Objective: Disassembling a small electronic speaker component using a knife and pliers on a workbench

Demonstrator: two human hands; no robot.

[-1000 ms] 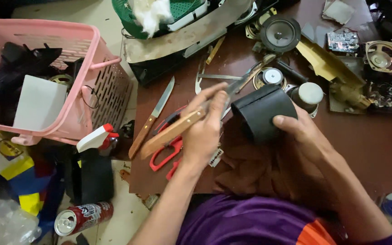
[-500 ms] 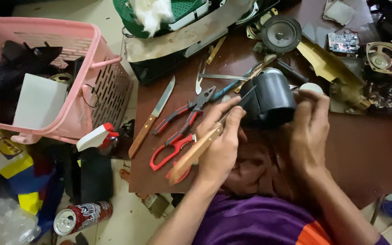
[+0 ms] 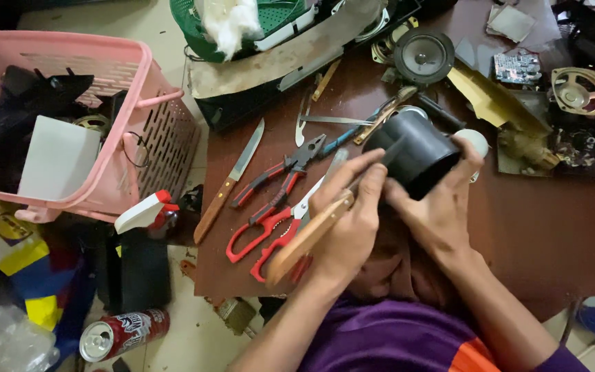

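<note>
My left hand [image 3: 349, 220] grips a wooden-handled knife [image 3: 308, 238], its blade pointing up toward a black cylindrical casing [image 3: 414, 151]. My right hand [image 3: 442, 207] holds that black casing just above the dark brown table [image 3: 552, 227], fingers wrapped around its far side. The blade tip touches the casing's near rim. Red-handled scissors [image 3: 270, 231] lie on the table right beside my left hand, with red-and-black pliers [image 3: 284, 172] just beyond them.
A second wooden-handled knife [image 3: 232, 182] lies near the table's left edge. Loose speakers [image 3: 423, 56] [image 3: 580, 89], a circuit board [image 3: 516, 67] and metal scraps crowd the far side. A pink basket [image 3: 139, 138] stands left; a drink can [image 3: 122, 334] lies on the floor.
My left hand has slid down and turned the knife so its blade meets the casing. My right hand has tilted and lifted the casing slightly to the right.
</note>
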